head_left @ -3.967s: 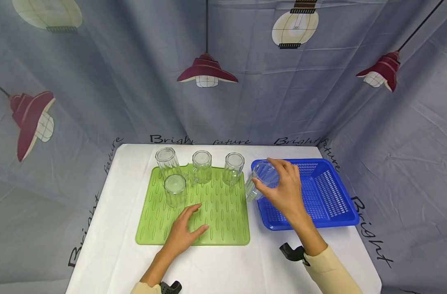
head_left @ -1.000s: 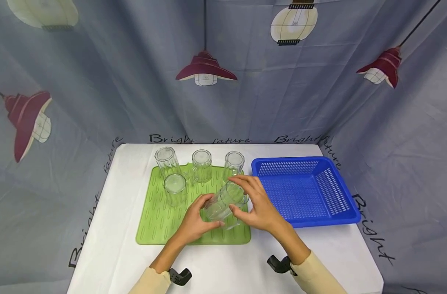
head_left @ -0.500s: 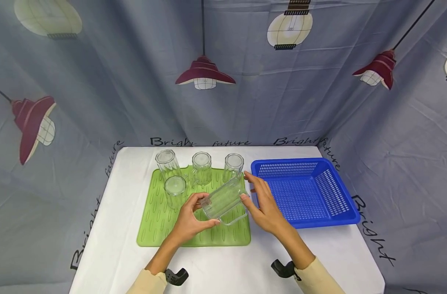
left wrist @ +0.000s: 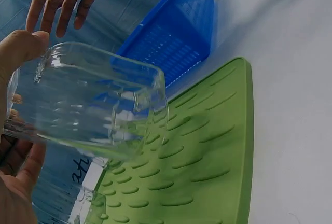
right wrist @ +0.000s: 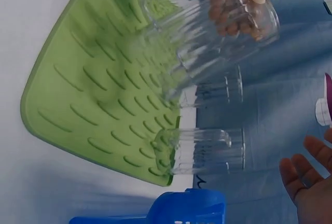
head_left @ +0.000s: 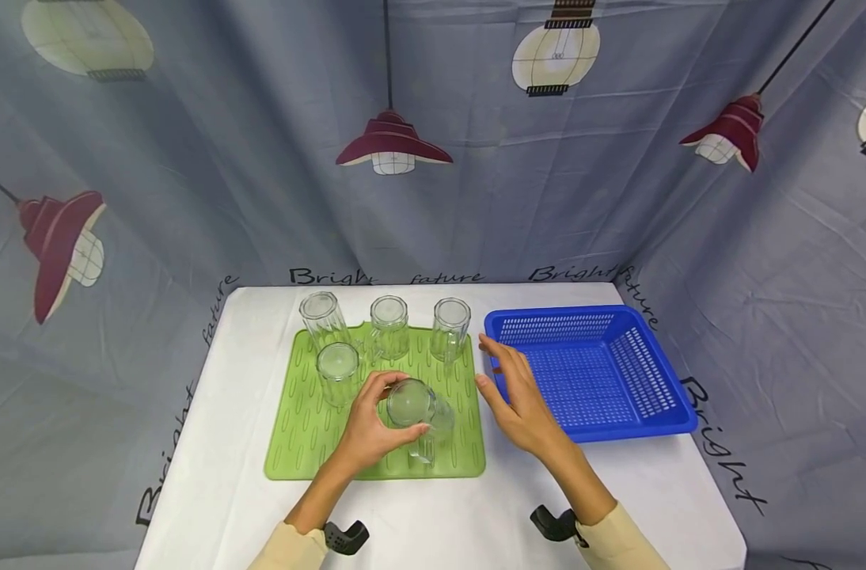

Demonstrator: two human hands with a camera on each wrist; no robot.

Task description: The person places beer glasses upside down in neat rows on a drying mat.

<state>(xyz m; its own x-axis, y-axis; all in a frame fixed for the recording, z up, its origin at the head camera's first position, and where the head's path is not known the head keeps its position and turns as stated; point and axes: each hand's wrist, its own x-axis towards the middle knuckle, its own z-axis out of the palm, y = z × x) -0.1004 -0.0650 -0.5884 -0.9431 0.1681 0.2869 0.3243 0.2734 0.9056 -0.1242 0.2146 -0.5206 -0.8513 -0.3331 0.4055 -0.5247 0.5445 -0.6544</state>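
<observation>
My left hand (head_left: 373, 427) grips a clear glass mug (head_left: 413, 405) near its base, thumb on one side and fingers on the other. The mug is tilted, base up and mouth down, above the green drying mat (head_left: 319, 451); the left wrist view shows its handle along the upper side. My right hand (head_left: 522, 400) is held apart from the mug, fingers spread and holding nothing, by the left edge of the blue basket (head_left: 590, 437). Upside down at the mat's back stand further glass mugs (head_left: 389, 328), with another mug (head_left: 338, 374) in front of the left one.
The plastic basket stands right of the mat, its perforated floor showing. A white cloth (head_left: 469, 522) covers the table. Behind hangs a grey-blue curtain (head_left: 276, 158) with printed lamps.
The right hand carried the mug from the basket to above the mat, where the left hand took hold. The right hand has since let go, and the mug has turned base up.
</observation>
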